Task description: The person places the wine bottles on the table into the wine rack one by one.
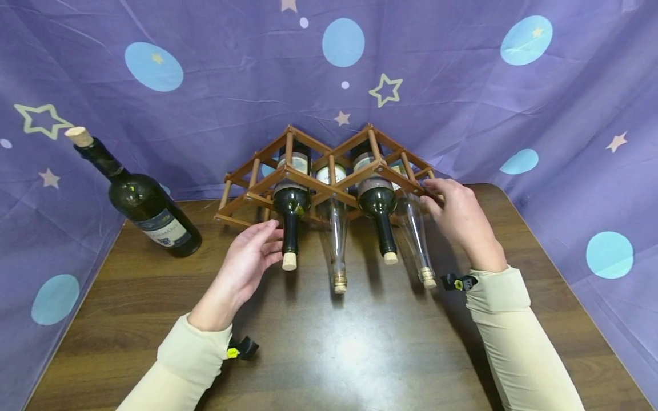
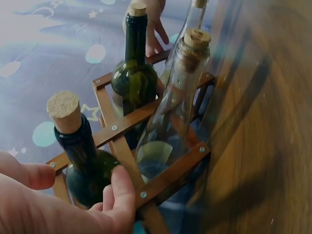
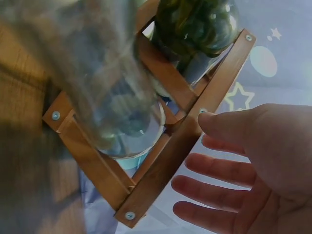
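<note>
A wooden lattice wine rack [image 1: 334, 191] stands near the back of the table, holding several corked bottles on their sides, necks toward me. Beside the leftmost dark green bottle [image 1: 292, 208] is my left hand [image 1: 252, 254], fingers loosely bent near its neck and shoulder. The left wrist view shows thumb and fingers apart on either side of this bottle; contact is unclear. At the rack's right end, my right hand [image 1: 457, 214] has its fingers spread, and the thumb [image 3: 219, 122] appears to touch a slat. Another green bottle [image 1: 377, 208] and two clear bottles [image 1: 336, 228] lie in the rack.
On the left of the wooden table [image 1: 329, 348] stands a dark green corked bottle [image 1: 149, 205] with a label. A purple curtain [image 1: 247, 74] with stars and dots hangs directly behind the rack and along both sides.
</note>
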